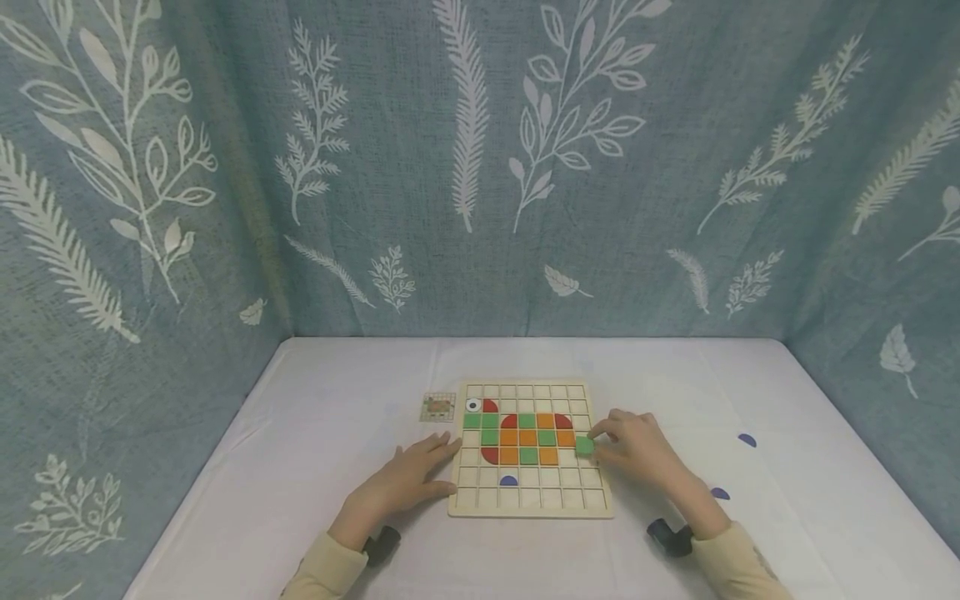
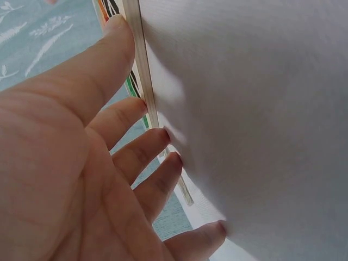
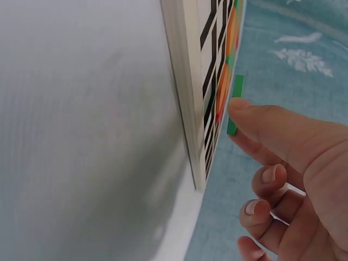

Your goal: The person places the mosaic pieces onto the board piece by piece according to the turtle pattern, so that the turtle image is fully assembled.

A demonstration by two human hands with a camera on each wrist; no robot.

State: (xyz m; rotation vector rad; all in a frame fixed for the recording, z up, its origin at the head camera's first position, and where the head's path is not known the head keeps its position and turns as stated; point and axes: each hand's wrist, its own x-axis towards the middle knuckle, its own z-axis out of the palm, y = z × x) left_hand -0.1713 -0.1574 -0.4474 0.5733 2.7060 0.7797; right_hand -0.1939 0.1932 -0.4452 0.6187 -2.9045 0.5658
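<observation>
A wooden grid board lies on the table, with green, orange and red tiles fitted into its squares. A round eye tile sits near its upper left corner, and a blue half-circle lies lower on the grid. My left hand rests along the board's left edge, fingers spread and thumb at the rim. Over the right side of the grid, my right hand pinches a green square tile between thumb and index finger. In the right wrist view this tile is raised off the board's surface.
A small picture card lies beside the board's upper left corner. Two more blue half-circles are on the white tablecloth at the right. A leaf-patterned curtain encloses the back and sides.
</observation>
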